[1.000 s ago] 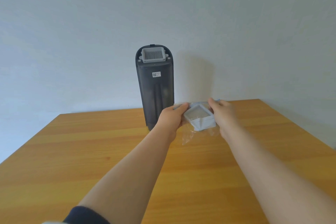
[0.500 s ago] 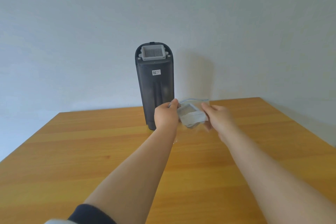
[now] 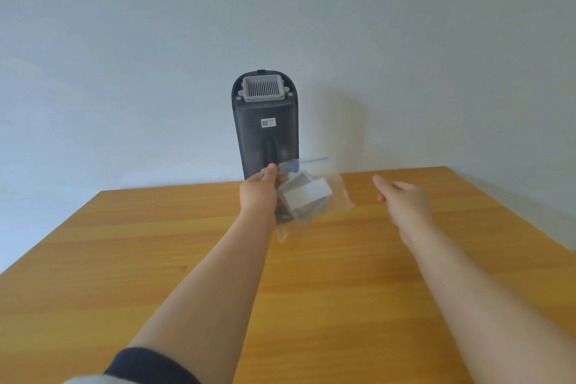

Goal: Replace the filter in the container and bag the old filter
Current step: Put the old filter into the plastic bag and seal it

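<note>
A tall dark grey container (image 3: 266, 140) stands upright at the table's far edge against the wall, with a white pleated filter (image 3: 263, 88) seated in its top. My left hand (image 3: 260, 193) grips the corner of a clear zip bag (image 3: 338, 193) just above the table in front of the container. Inside the bag lies a grey-white square filter (image 3: 307, 196). Off to the right, my right hand (image 3: 402, 198) hovers above the table, fingers relaxed, holding nothing and apart from the bag.
The wooden table (image 3: 311, 290) stretches toward me from the pale wall (image 3: 156, 40). Its right edge runs diagonally at the far right, and its left edge slants away at the left.
My right hand has let go of the bag and moved off to the right. My left hand alone now holds the bag with the filter in it.
</note>
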### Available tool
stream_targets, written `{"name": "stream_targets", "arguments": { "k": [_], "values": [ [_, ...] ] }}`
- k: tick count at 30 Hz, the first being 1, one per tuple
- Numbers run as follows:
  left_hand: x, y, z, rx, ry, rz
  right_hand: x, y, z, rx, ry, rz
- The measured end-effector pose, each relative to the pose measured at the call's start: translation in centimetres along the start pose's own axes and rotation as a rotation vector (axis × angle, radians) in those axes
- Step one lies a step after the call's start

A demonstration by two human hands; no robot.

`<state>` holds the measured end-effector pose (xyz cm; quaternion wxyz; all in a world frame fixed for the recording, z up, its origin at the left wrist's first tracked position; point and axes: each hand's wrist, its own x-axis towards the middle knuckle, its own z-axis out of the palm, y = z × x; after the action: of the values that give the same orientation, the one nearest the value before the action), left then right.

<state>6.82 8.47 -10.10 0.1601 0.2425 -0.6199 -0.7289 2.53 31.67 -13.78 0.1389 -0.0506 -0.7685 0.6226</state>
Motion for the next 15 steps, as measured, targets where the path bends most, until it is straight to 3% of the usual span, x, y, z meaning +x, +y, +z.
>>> {"name": "stream_targets", "arguments": {
  "k": [4, 10, 15],
  "values": [
    [-1.2, -0.5, 1.1, 0.037, -0.146, -0.008, -0.1, -0.9, 1.4, 0.129, -0.084, 0.067],
    [-1.5, -1.4, 2.4, 0.027, -0.326, 0.02, -0.2, -1.0, 2.4, 0.127, -0.259, 0.133],
    [-0.9, -1.6, 2.4, 0.09, -0.357, -0.003, -0.1, -0.9, 1.5, 0.38, -0.288, 0.143]
  ]
}}
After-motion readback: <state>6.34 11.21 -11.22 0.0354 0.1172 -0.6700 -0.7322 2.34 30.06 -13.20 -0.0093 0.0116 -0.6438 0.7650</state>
